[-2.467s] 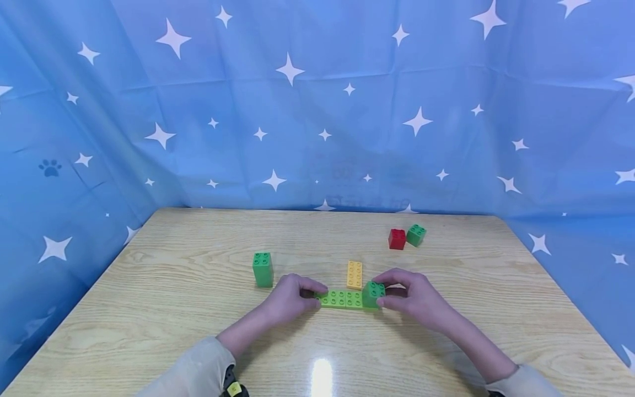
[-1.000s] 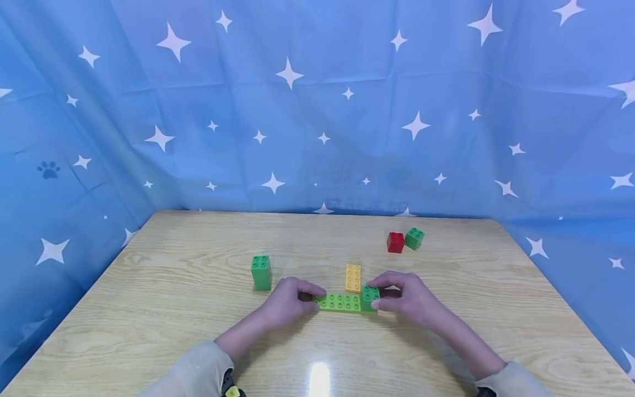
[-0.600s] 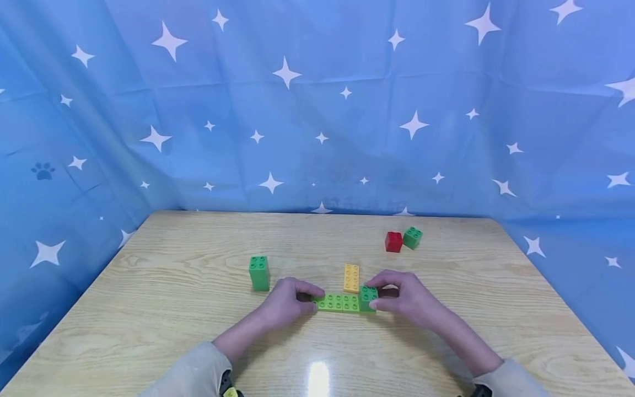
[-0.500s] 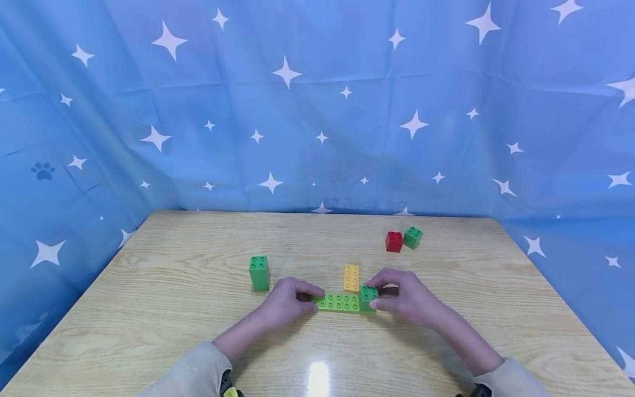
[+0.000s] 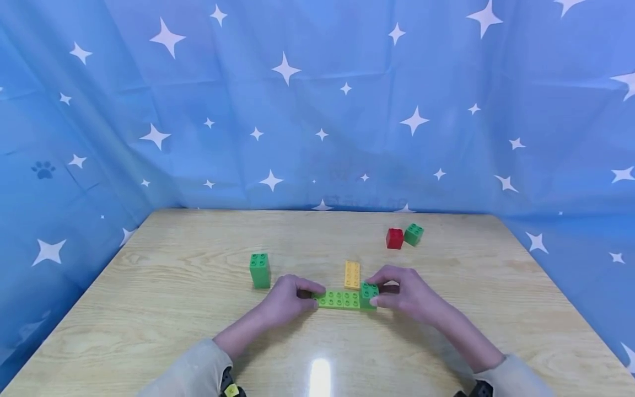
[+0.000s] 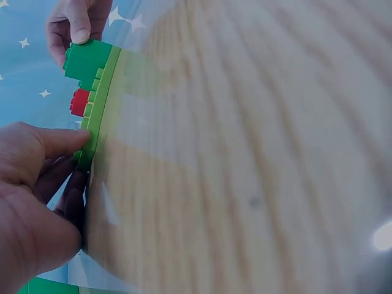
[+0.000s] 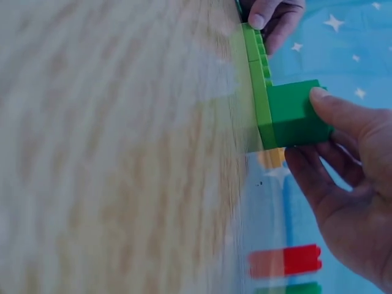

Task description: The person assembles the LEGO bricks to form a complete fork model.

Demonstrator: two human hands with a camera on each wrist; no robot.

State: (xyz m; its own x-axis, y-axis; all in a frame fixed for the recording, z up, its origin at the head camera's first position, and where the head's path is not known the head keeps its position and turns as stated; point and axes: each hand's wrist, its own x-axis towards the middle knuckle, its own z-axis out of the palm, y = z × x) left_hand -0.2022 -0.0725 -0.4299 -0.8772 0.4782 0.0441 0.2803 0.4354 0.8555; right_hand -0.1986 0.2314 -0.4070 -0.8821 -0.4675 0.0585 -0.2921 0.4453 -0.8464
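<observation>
Two lime-green toy building plates lie end to end on the wooden table, a seam showing between them. My left hand pinches their left end between thumb and fingers. On the right end stands a dark green block, its studs up, pinched at its right side by my right hand. In the right wrist view this green block sits flat against the lime plate. The left wrist view shows my left thumb lying over the studs of the lime strip.
Just behind the strip lies a yellow plate. A tall green block stands to the left. Farther back on the right are a red block and a smaller green block. A blue star-patterned curtain hangs behind the table.
The dark green block, earlier skewed and overhanging the strip's right end, has shifted left and now sits straight on it. My left hand keeps its hold; the view shifts slightly.
</observation>
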